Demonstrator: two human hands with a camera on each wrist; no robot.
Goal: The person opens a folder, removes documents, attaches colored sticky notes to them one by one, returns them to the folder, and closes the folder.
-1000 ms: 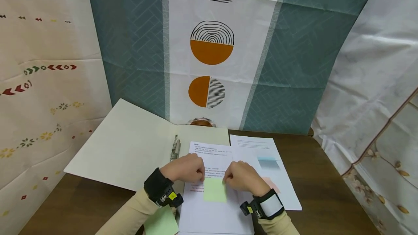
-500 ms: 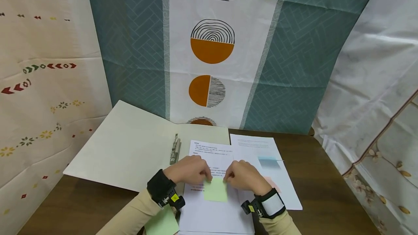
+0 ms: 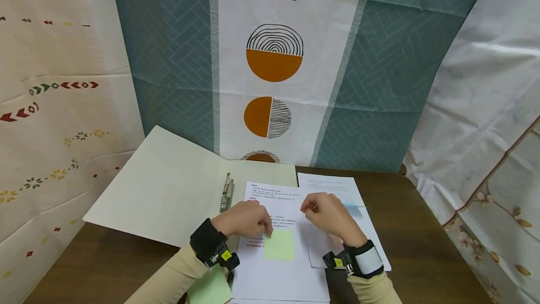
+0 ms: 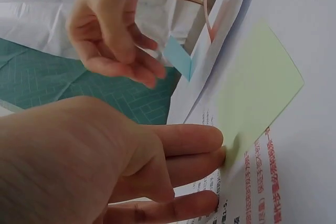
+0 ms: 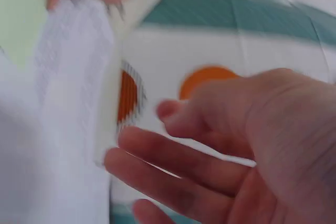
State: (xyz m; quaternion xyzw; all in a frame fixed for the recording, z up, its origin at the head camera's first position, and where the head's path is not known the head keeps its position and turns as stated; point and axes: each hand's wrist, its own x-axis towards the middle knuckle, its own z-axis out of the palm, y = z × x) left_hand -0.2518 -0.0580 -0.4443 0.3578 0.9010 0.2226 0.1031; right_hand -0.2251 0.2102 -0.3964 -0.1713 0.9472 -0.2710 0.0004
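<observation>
A pale green sticky note [image 3: 279, 247] lies on a printed sheet [image 3: 278, 280] in the head view. My left hand [image 3: 243, 219] touches the note's upper left corner. Seen from the left wrist, extended fingertips [image 4: 212, 138] press at the edge of the green note [image 4: 262, 85]. Up and to the right, my right hand [image 3: 331, 216] hovers over the papers, holding nothing. Its fingers look loose and slightly bent in the right wrist view, where the hand [image 5: 226, 150] is blurred. A blue sticky note [image 4: 179, 59] sticks up from another sheet beyond it.
Under the sheets an open folder [image 3: 168, 191] with a metal clip [image 3: 227, 193] spreads to the left. A second white sheet [image 3: 371, 247] lies at right on the brown table [image 3: 422, 247]. Another green piece [image 3: 211, 287] sits by the left forearm. Curtains hang behind.
My right hand has left the green note's upper right corner and moved up and right. My left hand shifted slightly right onto the note's corner, then stayed there.
</observation>
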